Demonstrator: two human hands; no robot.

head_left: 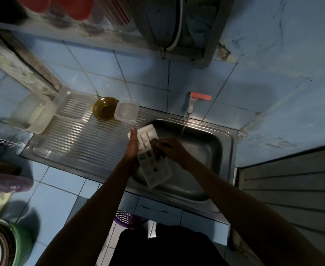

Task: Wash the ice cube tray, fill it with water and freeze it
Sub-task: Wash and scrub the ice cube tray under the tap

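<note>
A white ice cube tray [153,170] is held tilted over the left part of the steel sink [200,169]. My left hand [132,148] holds its left long edge, thumb pointing up, fingers behind it. My right hand [167,148] lies on the tray's compartments with fingers curled onto them; whether it holds a sponge or cloth cannot be told. A white tap with an orange handle [196,98] on the wall runs a thin stream of water [183,127] into the sink, just right of the tray.
The ribbed draining board [84,139] lies left of the sink. On it stand an amber glass bowl [104,110], a clear plastic box [127,111] and clear containers [31,114]. A shelf with pots hangs overhead. A slatted door [292,179] stands at the right.
</note>
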